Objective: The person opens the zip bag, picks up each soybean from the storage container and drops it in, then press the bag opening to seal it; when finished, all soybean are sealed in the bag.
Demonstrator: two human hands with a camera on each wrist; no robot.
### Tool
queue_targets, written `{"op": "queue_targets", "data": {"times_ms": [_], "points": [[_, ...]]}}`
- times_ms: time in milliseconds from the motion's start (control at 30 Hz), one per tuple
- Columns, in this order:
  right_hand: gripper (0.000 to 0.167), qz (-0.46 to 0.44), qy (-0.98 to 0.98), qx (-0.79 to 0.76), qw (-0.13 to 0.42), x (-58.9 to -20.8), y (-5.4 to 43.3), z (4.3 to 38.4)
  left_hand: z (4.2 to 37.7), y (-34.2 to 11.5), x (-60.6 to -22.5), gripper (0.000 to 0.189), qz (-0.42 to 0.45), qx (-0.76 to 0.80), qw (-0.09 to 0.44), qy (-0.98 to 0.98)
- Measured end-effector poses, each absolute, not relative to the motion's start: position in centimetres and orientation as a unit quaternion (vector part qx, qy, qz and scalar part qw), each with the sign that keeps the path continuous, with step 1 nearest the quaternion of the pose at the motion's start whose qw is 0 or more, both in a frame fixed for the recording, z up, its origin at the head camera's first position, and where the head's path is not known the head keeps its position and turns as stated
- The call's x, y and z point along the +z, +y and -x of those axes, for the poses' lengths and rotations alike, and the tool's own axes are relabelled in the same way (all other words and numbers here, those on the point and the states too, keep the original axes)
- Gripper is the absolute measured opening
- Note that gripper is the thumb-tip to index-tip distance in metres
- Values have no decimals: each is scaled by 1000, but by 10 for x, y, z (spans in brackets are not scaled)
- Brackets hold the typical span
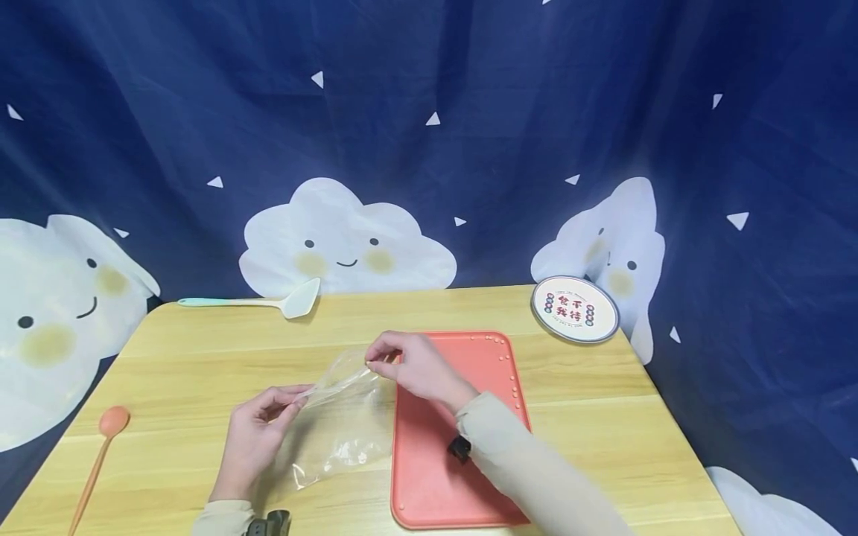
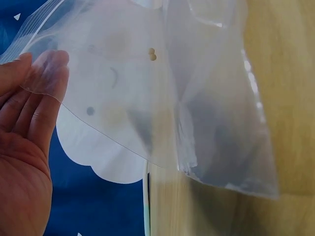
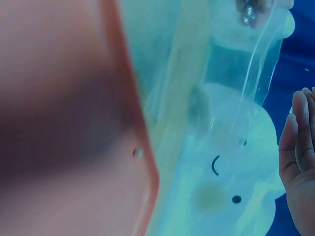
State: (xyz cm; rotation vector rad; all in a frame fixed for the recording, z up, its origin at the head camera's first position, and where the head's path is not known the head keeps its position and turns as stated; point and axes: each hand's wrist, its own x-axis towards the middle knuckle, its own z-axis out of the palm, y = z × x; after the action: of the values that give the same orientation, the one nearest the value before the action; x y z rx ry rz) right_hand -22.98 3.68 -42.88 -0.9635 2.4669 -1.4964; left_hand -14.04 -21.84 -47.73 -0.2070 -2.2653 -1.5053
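My left hand (image 1: 258,432) pinches the zip edge of a clear plastic zip bag (image 1: 342,447) between thumb and fingers. The bag hangs to the right of that hand, low over the table. Two small round soybeans (image 2: 152,54) show through its film in the left wrist view. Above the bag's upper edge, my right hand (image 1: 422,368) holds its thumb and fingertips together, with a small yellowish soybean (image 1: 369,363) at the tips. The right forearm crosses a red tray (image 1: 442,484). Several soybeans (image 1: 515,391) lie along the tray's right and far edges.
A white spatula (image 1: 300,299) with a mint handle lies at the table's back left. An orange spoon (image 1: 114,421) is at the left edge. An oval white plate (image 1: 576,331) with red characters stands at the back right corner. A blue cloud-print curtain (image 1: 509,112) surrounds the table.
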Motion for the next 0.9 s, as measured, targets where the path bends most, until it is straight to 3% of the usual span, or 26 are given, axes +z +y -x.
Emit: {"op": "queue_targets", "data": {"times_ms": [267,467,767,900], "points": [[8,301,797,-522,45,-436,0,234,144,-220,-476,11,70,-522,206,-825],[5,318,835,-448,34,-442,-13,235,145,-219,-475,14,79,-530,205,-819],[11,335,837,-433,-7,-438,4,231,144,-221,-477,14,71,-526,210,-821],[12,345,829,-440,2,-427,24,225,145,-221,-476,14,73,-515,216,-826]]}}
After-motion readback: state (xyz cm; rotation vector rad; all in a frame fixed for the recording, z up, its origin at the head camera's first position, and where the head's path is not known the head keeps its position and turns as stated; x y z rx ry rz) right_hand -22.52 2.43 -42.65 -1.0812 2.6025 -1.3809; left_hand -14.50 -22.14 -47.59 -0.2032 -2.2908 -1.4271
